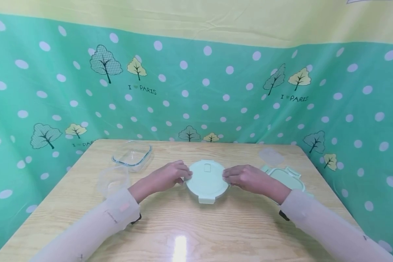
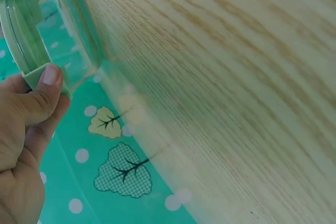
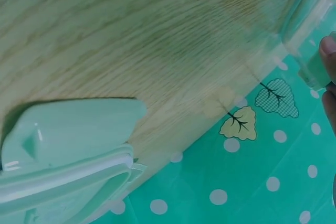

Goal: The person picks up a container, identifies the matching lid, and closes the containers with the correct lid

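Note:
A round pale green lid (image 1: 205, 182) sits on a clear glass container (image 2: 73, 40) at the middle of the table. My left hand (image 1: 173, 175) pinches a side latch (image 2: 35, 74) of the lid between thumb and fingers. On the opposite side, my right hand (image 1: 245, 178) has its thumb and fingers on another latch (image 3: 315, 71), mostly cut off by the edge of the right wrist view. The front latch (image 1: 206, 200) sticks outward from the rim, facing me.
At the back left stands a square glass container (image 1: 145, 155), with a clear round-edged piece (image 1: 108, 178) before it, partly behind my left arm. A green rectangular lid (image 1: 286, 178) lies beyond my right forearm. Behind it is a translucent flat piece (image 1: 271, 156). A polka-dot curtain (image 1: 196, 80) borders the table's far edge.

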`<state>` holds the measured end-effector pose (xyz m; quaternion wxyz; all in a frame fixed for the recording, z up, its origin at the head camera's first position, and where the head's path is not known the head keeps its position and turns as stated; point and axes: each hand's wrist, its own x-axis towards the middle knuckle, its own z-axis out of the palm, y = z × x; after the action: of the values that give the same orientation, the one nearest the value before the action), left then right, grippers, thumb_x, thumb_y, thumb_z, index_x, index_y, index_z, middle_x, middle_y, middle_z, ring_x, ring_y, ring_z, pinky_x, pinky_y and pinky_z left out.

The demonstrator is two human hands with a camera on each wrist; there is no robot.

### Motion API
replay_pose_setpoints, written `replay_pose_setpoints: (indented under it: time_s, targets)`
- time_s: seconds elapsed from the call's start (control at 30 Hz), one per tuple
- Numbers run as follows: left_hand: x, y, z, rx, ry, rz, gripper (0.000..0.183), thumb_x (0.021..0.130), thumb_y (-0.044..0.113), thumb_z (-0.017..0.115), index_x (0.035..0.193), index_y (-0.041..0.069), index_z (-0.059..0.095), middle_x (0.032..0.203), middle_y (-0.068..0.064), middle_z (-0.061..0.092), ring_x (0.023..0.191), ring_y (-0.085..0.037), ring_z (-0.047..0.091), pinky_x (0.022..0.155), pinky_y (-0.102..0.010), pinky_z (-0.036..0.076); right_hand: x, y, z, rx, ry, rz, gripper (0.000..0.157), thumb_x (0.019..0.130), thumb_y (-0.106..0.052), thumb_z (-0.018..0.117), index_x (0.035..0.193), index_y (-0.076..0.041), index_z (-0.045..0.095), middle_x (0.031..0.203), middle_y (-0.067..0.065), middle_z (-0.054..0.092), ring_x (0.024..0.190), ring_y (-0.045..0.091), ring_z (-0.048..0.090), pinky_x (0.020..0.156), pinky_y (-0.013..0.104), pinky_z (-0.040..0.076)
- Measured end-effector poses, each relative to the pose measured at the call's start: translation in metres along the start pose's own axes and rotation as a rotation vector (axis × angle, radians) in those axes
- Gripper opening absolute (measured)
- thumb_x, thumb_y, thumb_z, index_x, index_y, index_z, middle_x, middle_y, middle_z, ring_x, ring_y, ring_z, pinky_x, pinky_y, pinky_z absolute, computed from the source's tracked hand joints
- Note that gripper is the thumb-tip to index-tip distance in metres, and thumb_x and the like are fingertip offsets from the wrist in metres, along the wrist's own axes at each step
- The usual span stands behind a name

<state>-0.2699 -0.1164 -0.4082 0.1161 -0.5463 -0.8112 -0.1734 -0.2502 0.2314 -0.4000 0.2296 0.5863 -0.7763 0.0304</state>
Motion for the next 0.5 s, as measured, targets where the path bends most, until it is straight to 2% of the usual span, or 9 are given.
replay_pose_setpoints:
  time_s: [0.27,0.5]
  targets:
    - [-0.0025,0.0002,-0.0009,0.024,-0.029,-0.008,0.039,0.075,0.001,0.086,0.113,0.004,0.076,0.114,-0.007,0.074,0.103,-0.021,0.065,0.091,-0.026,0.057,0.0017,-0.0059,-0.0034,0.045,-0.091,0.114,0.037,0.075,-0.007,0.088,0.111,-0.006,0.077,0.118,0.009,0.075,0.111,0.023,0.071,0.092,0.031,0.059]
    - [-0.0046,0.0037,-0.0033,0.067,-0.060,-0.016,0.037,0.078,0.003,0.085,0.113,0.007,0.074,0.118,-0.006,0.072,0.113,-0.022,0.064,0.098,-0.026,0.055,0.0033,-0.0104,-0.0072,0.044,-0.115,0.146,0.039,0.074,-0.009,0.090,0.110,-0.006,0.075,0.119,0.009,0.074,0.113,0.026,0.069,0.095,0.036,0.058]
